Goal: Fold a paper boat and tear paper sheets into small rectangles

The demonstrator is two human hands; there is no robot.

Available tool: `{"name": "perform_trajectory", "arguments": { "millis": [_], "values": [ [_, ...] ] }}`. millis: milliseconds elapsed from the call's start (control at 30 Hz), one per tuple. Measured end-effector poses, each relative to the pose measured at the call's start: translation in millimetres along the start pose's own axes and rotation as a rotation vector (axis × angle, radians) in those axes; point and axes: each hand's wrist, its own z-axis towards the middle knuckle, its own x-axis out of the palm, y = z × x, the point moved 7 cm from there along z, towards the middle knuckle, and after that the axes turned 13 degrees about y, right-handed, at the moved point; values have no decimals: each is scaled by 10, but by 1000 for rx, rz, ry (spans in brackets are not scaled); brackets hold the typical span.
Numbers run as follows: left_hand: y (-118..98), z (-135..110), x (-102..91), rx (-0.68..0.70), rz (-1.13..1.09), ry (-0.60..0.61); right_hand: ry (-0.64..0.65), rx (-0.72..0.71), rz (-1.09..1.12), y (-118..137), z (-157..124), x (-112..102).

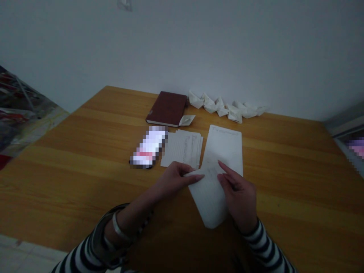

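A sheet of white paper [212, 201] hangs tilted between my two hands, its lower end toward me. My left hand [178, 178] pinches its upper left corner between thumb and fingers. On the right side, my right hand [239, 193] has its thumb and fingers at the paper's edge, the index finger stretched along the top. Beyond the sheet lies a stack of blank-looking white paper [226, 142], partly covered by the held sheet. Left of that stack rests a pile of smaller written sheets [182, 148].
A phone [149, 146] with a lit, blurred screen lies left of the written sheets. Behind it is a dark red notebook [167, 108] with a small folded paper [187, 120] at its corner. Several folded paper shapes [220, 106] line the wooden table [284, 159] by the wall.
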Motion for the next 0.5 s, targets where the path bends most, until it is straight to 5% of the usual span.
{"name": "perform_trajectory", "arguments": {
  "millis": [367,500],
  "values": [
    [-23,-33,-100,65,-243,-224,-91,126,289,-260,-15,57],
    [64,11,18,43,-381,-165,-138,128,350,-282,-43,89]
  ]
}}
